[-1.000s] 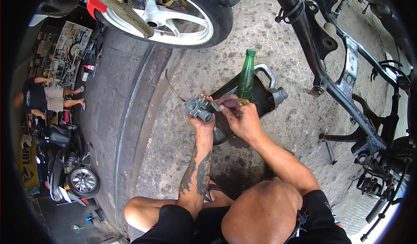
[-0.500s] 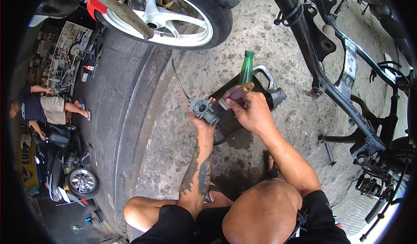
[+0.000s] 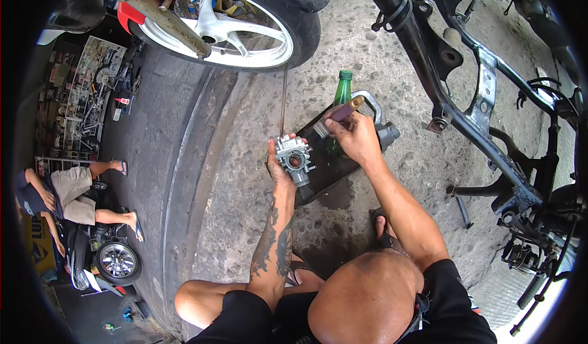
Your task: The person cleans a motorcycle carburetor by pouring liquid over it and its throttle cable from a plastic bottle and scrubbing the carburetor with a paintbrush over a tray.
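Observation:
My left hand is closed around a grey metal carburetor, its round bore facing up. A thin brown hose extends from the carburetor toward the motorcycle wheel. In my right hand I grip a paintbrush by its purple handle, bristles pointing left. The brush is apart from the carburetor, over a dark, shallow container on the ground. A green glass bottle stands upright behind the brush; my right hand and the brush partly hide its lower part.
A white-spoked motorcycle wheel stands ahead to the left. On the right is a bare black motorcycle frame. Another person is at far left near a parked motorcycle. Rough concrete lies around the container.
The carburetor has turned in my left hand, and its hose has swung more upright. My right hand has raised the brush slightly, away from the carburetor. The other person has shifted position, legs apart.

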Demonstrator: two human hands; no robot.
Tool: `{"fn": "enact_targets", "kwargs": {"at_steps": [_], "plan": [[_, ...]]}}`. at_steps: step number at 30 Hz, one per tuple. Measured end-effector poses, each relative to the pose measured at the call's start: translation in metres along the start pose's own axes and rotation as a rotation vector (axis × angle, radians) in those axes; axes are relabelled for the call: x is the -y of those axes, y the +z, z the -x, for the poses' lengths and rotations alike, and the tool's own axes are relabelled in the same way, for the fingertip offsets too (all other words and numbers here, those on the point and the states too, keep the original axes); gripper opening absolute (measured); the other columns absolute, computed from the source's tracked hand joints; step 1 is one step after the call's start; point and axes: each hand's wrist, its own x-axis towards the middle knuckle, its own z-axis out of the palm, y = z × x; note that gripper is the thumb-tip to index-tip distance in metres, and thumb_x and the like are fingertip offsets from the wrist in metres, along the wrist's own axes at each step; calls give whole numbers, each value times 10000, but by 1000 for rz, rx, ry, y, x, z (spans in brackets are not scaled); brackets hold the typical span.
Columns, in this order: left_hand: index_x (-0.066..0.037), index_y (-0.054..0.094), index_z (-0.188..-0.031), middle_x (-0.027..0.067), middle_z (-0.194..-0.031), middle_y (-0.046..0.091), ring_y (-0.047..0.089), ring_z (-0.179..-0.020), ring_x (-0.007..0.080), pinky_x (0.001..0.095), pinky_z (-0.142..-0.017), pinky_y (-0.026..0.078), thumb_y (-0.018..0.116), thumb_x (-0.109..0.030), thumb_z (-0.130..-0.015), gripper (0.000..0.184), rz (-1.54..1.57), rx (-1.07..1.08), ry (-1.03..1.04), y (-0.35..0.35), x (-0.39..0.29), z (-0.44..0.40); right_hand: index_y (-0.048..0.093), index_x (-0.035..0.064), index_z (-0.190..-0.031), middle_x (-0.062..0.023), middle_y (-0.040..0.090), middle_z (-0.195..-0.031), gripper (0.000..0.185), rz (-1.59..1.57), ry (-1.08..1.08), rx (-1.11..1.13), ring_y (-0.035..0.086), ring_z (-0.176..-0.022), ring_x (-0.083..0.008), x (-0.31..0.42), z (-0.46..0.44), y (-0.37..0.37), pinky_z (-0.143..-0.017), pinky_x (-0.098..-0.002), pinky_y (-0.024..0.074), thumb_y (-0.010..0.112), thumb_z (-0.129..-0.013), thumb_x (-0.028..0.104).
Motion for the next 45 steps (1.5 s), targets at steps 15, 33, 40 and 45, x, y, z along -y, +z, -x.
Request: {"fn": "enact_targets", "kwargs": {"at_steps": [15,33,40,45], "plan": [[-63,634,-1023,136,-1200,574,444,-1208,375,537,-1027,357,573,-321,-844,321,482,35,-133,17,4,8,652,-39,-823,-92,662,-790,55,-57,-352,215,644,-654,-152,6,30,-1,-568,-280,485,647,-793,7],[-90,645,-886,117,-1017,655,512,-1127,350,574,-964,381,484,-337,-897,294,512,-249,-297,30,-13,2,650,-39,-874,-100,664,-888,68,190,-306,485,642,-794,-151,0,13,-14,-669,-273,507,636,-812,-14],[-87,631,-933,112,-1031,648,518,-1116,342,565,-950,403,482,-352,-896,306,512,-199,-297,35,-12,6,654,-28,-887,-108,664,-856,91,31,-210,390,650,-823,-183,-8,12,-6,-715,-287,515,645,-801,-2],[-80,619,-968,111,-1044,641,529,-1102,340,566,-942,413,483,-363,-893,323,485,-200,-301,32,-12,9,648,-24,-901,-123,664,-876,116,-239,-352,129,666,-795,-251,15,34,13,-748,-293,511,639,-787,-7]]}}
